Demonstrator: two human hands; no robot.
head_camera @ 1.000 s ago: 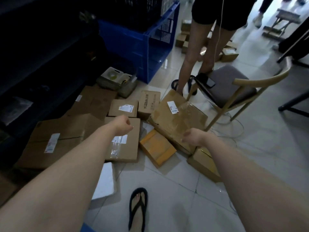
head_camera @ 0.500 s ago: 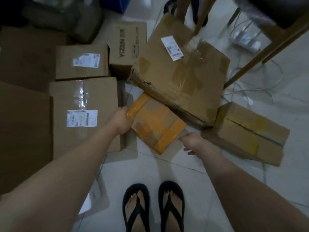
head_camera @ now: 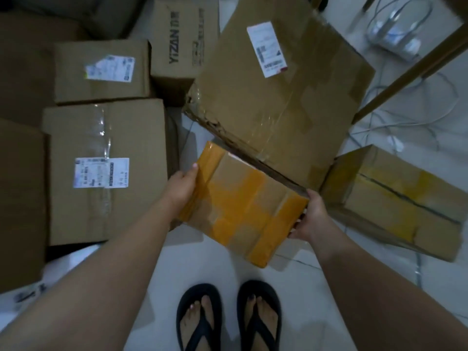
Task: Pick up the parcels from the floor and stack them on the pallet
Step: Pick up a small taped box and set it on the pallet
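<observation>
A small flat parcel wrapped in yellow tape (head_camera: 243, 203) is gripped at both ends, tilted and raised off the tiled floor. My left hand (head_camera: 181, 190) clasps its left edge with the thumb on top. My right hand (head_camera: 307, 215) holds its right end from the side. Behind it lies a large brown box with a white label (head_camera: 283, 87), its near edge torn. A yellow-taped box (head_camera: 397, 201) rests on the floor to the right. No pallet is in view.
Several brown boxes lie on the left: a labelled one (head_camera: 106, 171), a smaller one (head_camera: 101, 72) and a box printed YIZAN (head_camera: 184, 39). A wooden chair leg (head_camera: 410, 74) and loose cables (head_camera: 395, 29) are at the upper right. My feet in black sandals (head_camera: 228, 317) stand below.
My right hand has closed on the yellow parcel's right end and both hands have lifted it toward me. The view has dropped closer to the floor.
</observation>
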